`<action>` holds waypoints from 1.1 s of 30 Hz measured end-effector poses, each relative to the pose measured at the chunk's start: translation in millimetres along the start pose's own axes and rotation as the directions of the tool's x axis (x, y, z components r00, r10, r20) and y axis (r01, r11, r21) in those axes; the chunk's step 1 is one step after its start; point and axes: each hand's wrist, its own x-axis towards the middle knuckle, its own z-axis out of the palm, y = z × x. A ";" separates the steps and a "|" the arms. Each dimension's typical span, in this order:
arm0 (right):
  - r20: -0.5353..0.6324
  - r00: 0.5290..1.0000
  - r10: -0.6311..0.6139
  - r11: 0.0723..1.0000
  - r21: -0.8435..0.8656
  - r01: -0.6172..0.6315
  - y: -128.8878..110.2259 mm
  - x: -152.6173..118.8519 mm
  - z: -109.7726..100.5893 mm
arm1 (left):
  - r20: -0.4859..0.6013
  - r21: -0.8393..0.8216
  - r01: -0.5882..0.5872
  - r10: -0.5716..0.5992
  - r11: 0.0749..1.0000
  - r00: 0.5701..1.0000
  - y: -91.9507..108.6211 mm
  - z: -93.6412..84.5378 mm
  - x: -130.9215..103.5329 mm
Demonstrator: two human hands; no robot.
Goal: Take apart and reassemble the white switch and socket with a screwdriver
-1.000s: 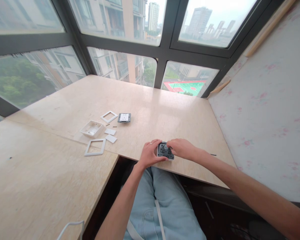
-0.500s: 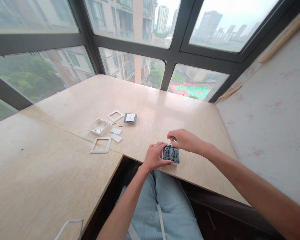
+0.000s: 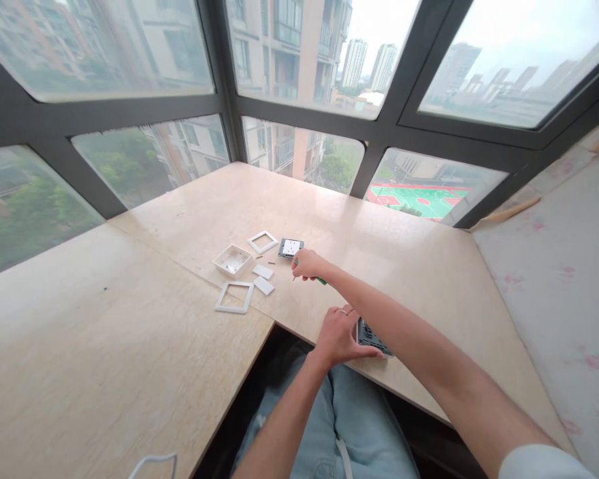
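My left hand (image 3: 337,336) is closed around a dark wall switch (image 3: 370,336) in a white box at the table's front edge. My right forearm covers part of that switch. Farther forward, my right hand (image 3: 309,263) grips a screwdriver with a green handle (image 3: 321,281), its thin tip pointing down. Close by that hand is a socket module (image 3: 291,247) with a white face and grey frame. Two small screws (image 3: 271,263) lie left of the screwdriver tip.
An open white mounting box (image 3: 220,266) stands to the left. White cover frames lie behind it (image 3: 255,247) and in front of it (image 3: 220,308), with two small white plates (image 3: 264,286) nearby. A white cable (image 3: 152,458) shows at bottom left. Windows and a papered wall border the tabletop.
My right hand has left the switch with the screwdriver and reached forward and left, near the screws and socket module. My left hand still holds the switch. The camera view has shifted left.
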 end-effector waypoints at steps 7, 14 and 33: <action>0.007 0.998 0.058 0.986 0.155 -0.058 -4.7 30.4 10.8 | 0.029 0.038 0.010 -0.011 0.999 1.000 -2.9 3.4 1.5; -0.283 0.957 -0.064 0.921 0.352 0.166 13.5 -4.6 -17.8 | 0.002 -0.036 -0.011 0.011 0.999 1.000 2.2 -4.7 1.3; -0.920 0.374 0.113 0.529 0.375 0.761 99.9 -157.4 9.7 | 0.025 -0.010 -0.020 0.020 1.000 0.999 -0.3 -3.8 1.4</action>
